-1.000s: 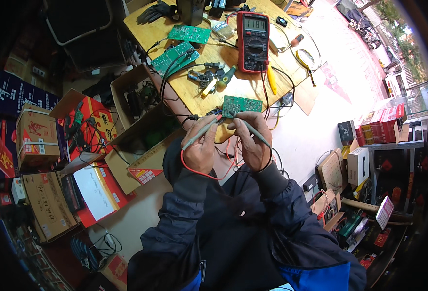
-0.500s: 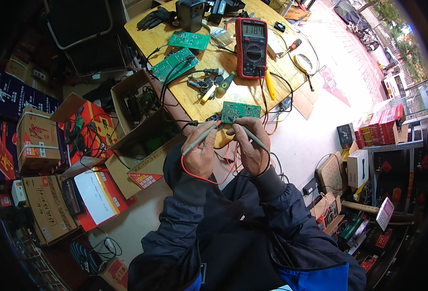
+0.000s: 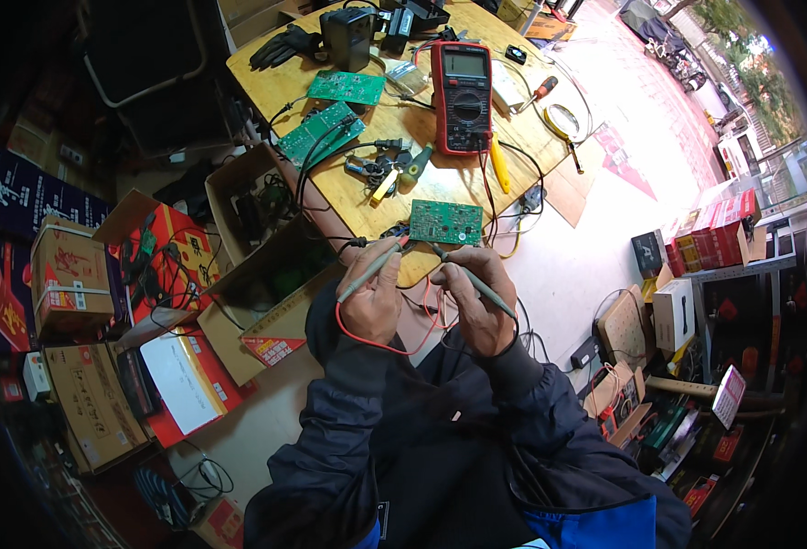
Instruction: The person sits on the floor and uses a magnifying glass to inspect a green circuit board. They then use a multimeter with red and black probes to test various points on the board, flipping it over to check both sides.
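My left hand (image 3: 372, 300) is closed around a grey test probe (image 3: 374, 273) with a red lead. Its tip points at the lower left edge of a green circuit board (image 3: 445, 222); whether they touch is too small to tell. In my right hand (image 3: 484, 306) is a second grey probe (image 3: 487, 289), on a black lead. That tip sits just short of the board's near edge. The board lies at the near corner of the yellow wooden table (image 3: 387, 203). Beyond it is a red and black multimeter (image 3: 463, 99), its display lit.
Two more green boards (image 3: 321, 134), a cluster of keys (image 3: 372, 170), a yellow-handled tool (image 3: 500, 165), a screwdriver (image 3: 545, 87) and a roll of tape (image 3: 561, 121) lie on the table. Cartons (image 3: 72, 284) are stacked left; shelves with red boxes (image 3: 714, 233) stand right.
My right hand has drawn its probe back and down, away from the board's surface. The multimeter's reading has changed. The view has shifted slightly, and my left hand keeps its grip.
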A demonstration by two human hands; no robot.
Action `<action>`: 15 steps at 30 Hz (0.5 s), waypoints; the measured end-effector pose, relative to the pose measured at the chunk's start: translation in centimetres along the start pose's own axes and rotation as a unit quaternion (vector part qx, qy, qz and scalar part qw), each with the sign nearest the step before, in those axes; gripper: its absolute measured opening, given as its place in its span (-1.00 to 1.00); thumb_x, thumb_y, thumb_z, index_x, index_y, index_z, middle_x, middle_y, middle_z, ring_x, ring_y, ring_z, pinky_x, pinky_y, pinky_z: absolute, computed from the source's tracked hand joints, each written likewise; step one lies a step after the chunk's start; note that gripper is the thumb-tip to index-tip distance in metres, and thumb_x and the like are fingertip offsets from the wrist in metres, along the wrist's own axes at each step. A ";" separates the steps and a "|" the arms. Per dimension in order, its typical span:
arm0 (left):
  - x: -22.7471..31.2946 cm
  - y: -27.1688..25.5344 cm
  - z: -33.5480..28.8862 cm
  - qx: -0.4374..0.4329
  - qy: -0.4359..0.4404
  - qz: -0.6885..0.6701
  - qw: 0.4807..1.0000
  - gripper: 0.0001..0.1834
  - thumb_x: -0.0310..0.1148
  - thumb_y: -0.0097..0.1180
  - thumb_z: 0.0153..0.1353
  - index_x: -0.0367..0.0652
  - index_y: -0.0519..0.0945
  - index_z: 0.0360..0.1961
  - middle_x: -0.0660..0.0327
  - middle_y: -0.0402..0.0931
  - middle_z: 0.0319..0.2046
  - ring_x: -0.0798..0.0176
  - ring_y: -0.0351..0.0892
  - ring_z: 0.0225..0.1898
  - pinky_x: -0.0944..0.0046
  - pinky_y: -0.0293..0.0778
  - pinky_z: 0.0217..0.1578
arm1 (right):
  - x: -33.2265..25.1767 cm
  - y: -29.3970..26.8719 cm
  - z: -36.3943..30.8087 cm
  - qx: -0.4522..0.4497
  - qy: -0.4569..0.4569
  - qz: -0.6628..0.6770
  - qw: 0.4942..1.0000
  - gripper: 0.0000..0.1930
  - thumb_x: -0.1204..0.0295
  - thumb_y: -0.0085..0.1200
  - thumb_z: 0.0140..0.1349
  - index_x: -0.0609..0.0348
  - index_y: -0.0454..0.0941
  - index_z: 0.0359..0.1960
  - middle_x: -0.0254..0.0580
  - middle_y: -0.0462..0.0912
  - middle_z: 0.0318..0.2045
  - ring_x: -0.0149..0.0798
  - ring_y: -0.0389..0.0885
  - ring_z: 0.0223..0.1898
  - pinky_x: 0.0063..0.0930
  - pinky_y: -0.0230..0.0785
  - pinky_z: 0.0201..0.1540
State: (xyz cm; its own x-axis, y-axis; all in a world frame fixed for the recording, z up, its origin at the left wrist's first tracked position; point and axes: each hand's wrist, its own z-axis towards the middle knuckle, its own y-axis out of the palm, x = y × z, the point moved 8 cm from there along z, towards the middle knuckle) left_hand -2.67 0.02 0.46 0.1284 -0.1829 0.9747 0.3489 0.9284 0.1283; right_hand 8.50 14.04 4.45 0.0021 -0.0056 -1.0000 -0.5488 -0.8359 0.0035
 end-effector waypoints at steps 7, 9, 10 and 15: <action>-0.4 -0.1 -0.1 0.006 -0.010 0.009 1.000 -0.76 -0.52 0.18 0.48 -0.39 0.68 0.09 0.04 0.72 0.02 0.20 0.71 0.04 0.26 0.59 0.09 | 0.9 -0.6 -1.8 -0.005 0.022 0.007 1.000 -0.78 0.48 0.09 0.55 0.34 0.47 0.11 -0.13 0.67 -0.12 -0.35 0.71 -0.10 -0.43 0.59 0.04; -0.4 -0.2 -0.1 0.005 -0.014 0.010 1.000 -0.76 -0.51 0.18 0.49 -0.39 0.68 0.09 0.05 0.73 0.01 0.21 0.72 0.03 0.27 0.60 0.09 | 1.0 -0.7 -2.1 -0.002 0.024 0.012 1.000 -0.79 0.48 0.09 0.55 0.33 0.47 0.10 -0.13 0.67 -0.14 -0.35 0.71 -0.10 -0.43 0.59 0.04; -0.4 -0.2 -0.1 0.004 -0.014 0.011 1.000 -0.76 -0.51 0.18 0.49 -0.39 0.68 0.09 0.06 0.73 0.01 0.21 0.72 0.03 0.27 0.60 0.08 | 1.2 -0.8 -2.1 0.005 0.029 0.016 0.999 -0.79 0.49 0.08 0.56 0.33 0.48 0.10 -0.13 0.68 -0.16 -0.35 0.71 -0.11 -0.42 0.59 0.04; -0.4 -0.1 -0.1 0.006 -0.012 0.006 1.000 -0.76 -0.51 0.17 0.49 -0.39 0.67 0.09 0.07 0.73 0.01 0.23 0.72 0.03 0.27 0.59 0.07 | 0.8 -1.2 -1.8 0.006 0.024 -0.001 1.000 -0.78 0.48 0.11 0.53 0.32 0.47 0.10 -0.14 0.67 -0.15 -0.35 0.70 -0.11 -0.42 0.59 0.03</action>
State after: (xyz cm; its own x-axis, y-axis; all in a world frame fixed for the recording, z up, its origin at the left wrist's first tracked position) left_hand -2.64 -0.08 0.03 0.1106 -0.1638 0.9803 0.3356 0.9346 0.1183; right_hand 10.66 14.00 3.65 0.0431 -0.0303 -0.9986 -0.5587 -0.8293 0.0011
